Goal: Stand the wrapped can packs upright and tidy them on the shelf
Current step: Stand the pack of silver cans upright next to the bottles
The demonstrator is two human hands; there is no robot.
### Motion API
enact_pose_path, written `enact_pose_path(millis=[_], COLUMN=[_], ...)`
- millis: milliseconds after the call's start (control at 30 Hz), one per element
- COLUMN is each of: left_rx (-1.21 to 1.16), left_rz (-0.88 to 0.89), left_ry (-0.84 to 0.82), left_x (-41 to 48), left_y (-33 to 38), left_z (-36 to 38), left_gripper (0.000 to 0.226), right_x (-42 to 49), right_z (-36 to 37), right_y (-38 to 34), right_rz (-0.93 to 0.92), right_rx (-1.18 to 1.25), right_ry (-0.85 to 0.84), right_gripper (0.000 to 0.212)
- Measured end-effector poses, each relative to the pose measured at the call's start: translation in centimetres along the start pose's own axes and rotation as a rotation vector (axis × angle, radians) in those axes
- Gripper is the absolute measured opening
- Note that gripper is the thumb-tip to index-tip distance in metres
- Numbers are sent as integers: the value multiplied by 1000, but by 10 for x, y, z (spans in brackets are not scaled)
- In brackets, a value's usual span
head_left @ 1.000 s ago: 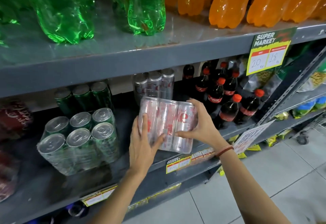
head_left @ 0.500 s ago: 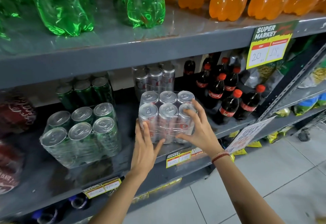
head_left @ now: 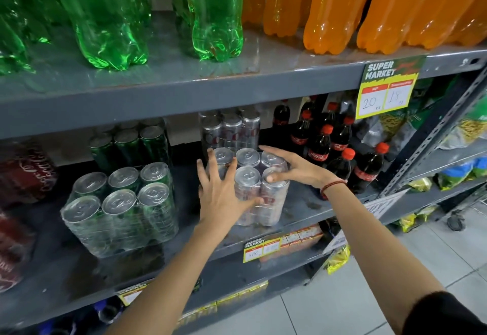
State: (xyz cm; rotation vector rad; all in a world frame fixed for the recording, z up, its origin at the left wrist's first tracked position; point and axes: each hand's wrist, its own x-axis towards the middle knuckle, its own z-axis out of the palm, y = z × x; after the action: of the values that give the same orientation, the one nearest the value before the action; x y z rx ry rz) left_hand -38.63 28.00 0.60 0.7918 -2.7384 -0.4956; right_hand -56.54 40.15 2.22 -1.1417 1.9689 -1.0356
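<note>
The wrapped pack of silver cans (head_left: 250, 189) stands upright on the middle shelf (head_left: 303, 213), can tops facing up, its long axis vertical. It sits near the front edge, just in front of a second silver pack (head_left: 232, 129) that stands deeper in.

Both hands are on it. The left hand (head_left: 224, 197) lies flat against its front left face, fingers spread and not curled around anything. The right hand (head_left: 292, 168) rests over the top right cans, the thumb pressing on one can top, fingers stretched toward the back. Neither hand really grips; they press and steady.

The pack lies directly ahead of the fingers, so I judge the next move is a straight push backward. To the left stands a wrapped pack of green cans (head_left: 123, 208), apart; to the right, cola bottles (head_left: 340, 150) stand close, so drifting right could knock them.
</note>
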Motion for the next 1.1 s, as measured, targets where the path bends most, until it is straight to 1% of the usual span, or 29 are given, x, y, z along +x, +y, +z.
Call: enact_pose_path(millis=[67, 133, 167, 233, 333, 400, 467, 533, 567, 633, 700, 733, 767, 800, 867, 933, 967, 1033, 1100], left_rx=[11, 6, -11, -29, 132, 178, 226, 331, 365, 442, 491, 467, 381, 228, -170, -476, -572, -674, -720], left_rz=[48, 143, 176, 216, 342, 442, 542, 654, 698, 725, 664, 595, 508, 405, 201, 45, -20, -122, -205], left_ry=[38, 62, 27, -118, -270, -347, -383, -364, -358, -329, -252, -226, -208, -198, -173, -66, -6, 49, 54], left_x=[7, 20, 27, 43, 72, 93, 110, 123, 127, 128, 119, 111, 102, 90, 64, 36, 21, -4, -20], left_y=[-8, -19, -24, -32, -38, -42, -43, -41, -40, -40, -46, -50, -53, -55, -53, -43, -34, -9, 19], left_z=[4, 4, 2, -8, -24, -29, -33, -39, -44, -52, -55, -55, -55, -55, -57, -53, -49, -37, -23], left_gripper=[109, 117, 119, 113, 109, 106, 104, 102, 101, 97, 92, 92, 94, 96, 99, 92, 87, 84, 91], right_x=[-1, -5, -9, -20, -35, -38, -37, -38, -39, -45, -53, -58, -62, -63, -57, -41, -29, -5, 15], right_z=[2, 8, 14, 28, 62, 88, 114, 137, 147, 155, 146, 136, 123, 107, 72, 39, 26, 9, 3], right_y=[3, 2, 0, -6, -19, -28, -37, -46, -51, -55, -57, -58, -58, -57, -53, -47, -44, -43, -47], right_rz=[12, 41, 57, 86, 147, 208, 246, 272, 270, 250, 243, 233, 207, 169, 81, 18, -10, -61, -91], right_rx=[18, 42, 49, 52, 50, 62, 51, -15, -61, -127, -115, -81, -35, 11, 57, 29, -7, -66, -117], right_ry=[36, 113, 170, 312, 563, 718, 827, 871, 861, 779, 680, 649, 638, 639, 635, 611, 579, 458, 282], right_gripper=[86, 90, 90, 93, 99, 93, 86, 82, 80, 75, 72, 71, 70, 69, 68, 70, 67, 59, 54])
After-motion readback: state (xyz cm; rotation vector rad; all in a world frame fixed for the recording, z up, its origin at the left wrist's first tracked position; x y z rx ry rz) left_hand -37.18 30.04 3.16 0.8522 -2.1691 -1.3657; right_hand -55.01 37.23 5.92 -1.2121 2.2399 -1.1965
